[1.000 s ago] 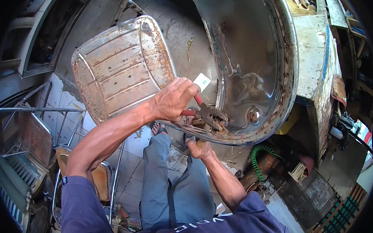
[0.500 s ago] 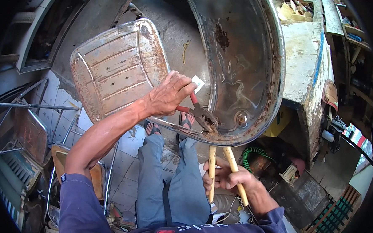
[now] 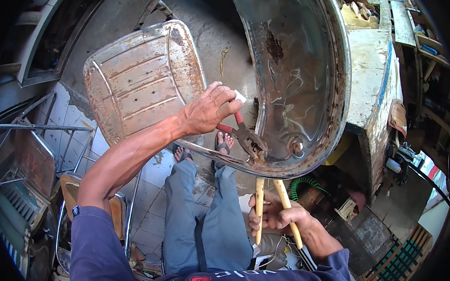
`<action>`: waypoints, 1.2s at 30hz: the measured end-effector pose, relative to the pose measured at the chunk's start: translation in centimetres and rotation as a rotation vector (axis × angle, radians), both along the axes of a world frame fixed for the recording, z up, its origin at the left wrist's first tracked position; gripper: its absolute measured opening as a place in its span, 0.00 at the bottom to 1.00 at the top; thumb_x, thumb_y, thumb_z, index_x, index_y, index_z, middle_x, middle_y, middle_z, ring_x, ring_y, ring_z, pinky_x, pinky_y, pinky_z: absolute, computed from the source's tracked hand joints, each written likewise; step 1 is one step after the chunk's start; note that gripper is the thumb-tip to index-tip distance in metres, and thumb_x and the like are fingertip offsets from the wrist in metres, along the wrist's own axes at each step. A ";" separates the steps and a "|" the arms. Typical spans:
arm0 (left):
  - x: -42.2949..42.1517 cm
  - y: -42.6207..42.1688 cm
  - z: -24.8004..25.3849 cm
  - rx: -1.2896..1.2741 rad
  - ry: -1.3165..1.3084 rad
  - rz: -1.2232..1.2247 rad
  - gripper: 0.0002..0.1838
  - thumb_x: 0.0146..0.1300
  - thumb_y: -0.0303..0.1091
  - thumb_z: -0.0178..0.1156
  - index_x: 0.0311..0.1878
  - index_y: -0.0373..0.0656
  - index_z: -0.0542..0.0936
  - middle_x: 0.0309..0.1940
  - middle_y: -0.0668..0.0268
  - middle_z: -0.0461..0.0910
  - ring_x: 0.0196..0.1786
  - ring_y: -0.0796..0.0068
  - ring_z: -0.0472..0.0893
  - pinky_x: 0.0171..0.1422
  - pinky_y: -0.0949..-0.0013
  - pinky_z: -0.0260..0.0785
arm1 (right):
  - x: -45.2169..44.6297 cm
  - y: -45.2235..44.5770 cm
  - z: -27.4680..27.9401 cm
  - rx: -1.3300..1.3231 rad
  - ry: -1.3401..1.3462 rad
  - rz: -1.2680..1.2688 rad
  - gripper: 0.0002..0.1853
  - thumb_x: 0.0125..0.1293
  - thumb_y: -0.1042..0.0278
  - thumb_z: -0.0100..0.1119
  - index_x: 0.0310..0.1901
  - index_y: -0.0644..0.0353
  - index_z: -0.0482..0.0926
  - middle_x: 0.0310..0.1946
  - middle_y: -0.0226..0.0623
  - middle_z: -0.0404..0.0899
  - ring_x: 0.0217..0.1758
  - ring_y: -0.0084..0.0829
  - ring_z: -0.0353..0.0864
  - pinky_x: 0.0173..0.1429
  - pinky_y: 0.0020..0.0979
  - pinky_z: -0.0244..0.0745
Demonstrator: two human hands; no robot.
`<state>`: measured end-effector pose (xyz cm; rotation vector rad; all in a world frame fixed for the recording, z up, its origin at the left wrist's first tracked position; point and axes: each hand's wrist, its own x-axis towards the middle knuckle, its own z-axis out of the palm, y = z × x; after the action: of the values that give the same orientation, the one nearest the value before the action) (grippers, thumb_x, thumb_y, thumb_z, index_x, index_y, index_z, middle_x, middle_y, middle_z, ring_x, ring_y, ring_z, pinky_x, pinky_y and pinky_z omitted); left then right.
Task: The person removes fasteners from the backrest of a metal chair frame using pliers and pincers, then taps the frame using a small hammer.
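My left hand [image 3: 210,109] is closed around the red-handled pliers [image 3: 245,139]. Their dark jaws meet the rusty bent edge of a curved metal pan [image 3: 309,94] with a shiny rim. A small white piece [image 3: 240,96] shows by my left fingers. Below the pan, my right hand [image 3: 277,214] is wrapped around a tool with two long yellowish handles [image 3: 259,208], set slightly apart. Its head is hidden under the pan's rim. Inside the pan, near the lower right, sits a rusty bolt-like fitting [image 3: 296,146].
A rusty ribbed metal seat panel [image 3: 141,85] lies to the left, partly behind my forearm. Chrome chair frames [image 3: 42,128] crowd the left side. A worn white workbench [image 3: 366,71] stands at the right, with a green coiled hose [image 3: 304,184] below it.
The curved pan and the pliers sit slightly farther right in view. Both hands keep their holds, and the yellowish handles have shifted slightly right with the pan.
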<state>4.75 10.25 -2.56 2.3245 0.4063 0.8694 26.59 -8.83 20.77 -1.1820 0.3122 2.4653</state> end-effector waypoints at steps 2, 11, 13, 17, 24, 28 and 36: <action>0.0 0.3 0.0 -0.024 -0.025 -0.013 0.24 0.65 0.35 0.64 0.63 0.48 0.71 0.51 0.58 0.73 0.55 0.54 0.76 0.64 0.49 0.67 | -0.3 -0.4 -0.2 0.025 -0.002 -0.023 0.44 0.38 0.74 0.53 0.67 0.64 0.66 0.46 0.45 0.74 0.52 0.40 0.77 0.64 0.44 0.75; -0.5 0.3 1.0 -0.040 0.035 -0.020 0.28 0.53 0.33 0.71 0.57 0.44 0.72 0.48 0.56 0.74 0.50 0.49 0.75 0.58 0.49 0.68 | -3.3 -2.9 -4.1 0.314 -0.182 -0.017 0.42 0.43 0.71 0.53 0.67 0.64 0.62 0.45 0.41 0.71 0.51 0.37 0.74 0.62 0.40 0.72; -0.9 -0.4 1.5 -0.089 0.045 -0.029 0.32 0.50 0.34 0.74 0.58 0.44 0.72 0.49 0.56 0.73 0.50 0.49 0.75 0.59 0.48 0.68 | -4.3 -3.0 -5.9 0.450 -0.257 -0.021 0.42 0.43 0.72 0.54 0.67 0.64 0.59 0.45 0.41 0.70 0.52 0.38 0.73 0.63 0.41 0.70; -1.6 -2.0 1.7 -0.162 0.093 0.010 0.41 0.40 0.32 0.80 0.61 0.43 0.70 0.50 0.55 0.72 0.52 0.47 0.75 0.59 0.48 0.67 | -5.9 -4.5 -13.4 0.757 -0.511 -0.041 0.39 0.43 0.73 0.54 0.64 0.65 0.65 0.44 0.40 0.70 0.51 0.37 0.72 0.63 0.41 0.70; -2.2 -3.3 2.2 -0.242 0.159 0.052 0.43 0.41 0.26 0.78 0.64 0.42 0.69 0.52 0.53 0.73 0.54 0.44 0.75 0.61 0.46 0.67 | -5.1 -2.3 -24.1 1.739 -1.380 0.476 0.29 0.59 0.83 0.56 0.65 0.72 0.72 0.62 0.55 0.77 0.64 0.47 0.78 0.72 0.46 0.70; -2.6 -3.7 1.9 -0.252 0.166 0.014 0.45 0.42 0.23 0.76 0.67 0.42 0.68 0.55 0.52 0.73 0.56 0.43 0.75 0.63 0.47 0.67 | -5.0 -3.0 -25.2 2.058 -1.762 0.751 0.25 0.62 0.78 0.58 0.62 0.75 0.76 0.55 0.55 0.82 0.57 0.51 0.82 0.66 0.48 0.76; -2.1 -3.2 2.1 -0.163 0.114 0.047 0.54 0.42 0.20 0.75 0.76 0.46 0.62 0.61 0.54 0.69 0.61 0.46 0.73 0.67 0.47 0.66 | -8.1 -4.3 -8.4 0.633 -0.478 -0.241 0.36 0.47 0.75 0.56 0.64 0.65 0.68 0.47 0.44 0.74 0.51 0.39 0.76 0.57 0.39 0.74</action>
<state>2.69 7.03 -0.45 2.2269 0.5612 0.7005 18.45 -13.11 12.42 -1.2874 -0.4079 1.7879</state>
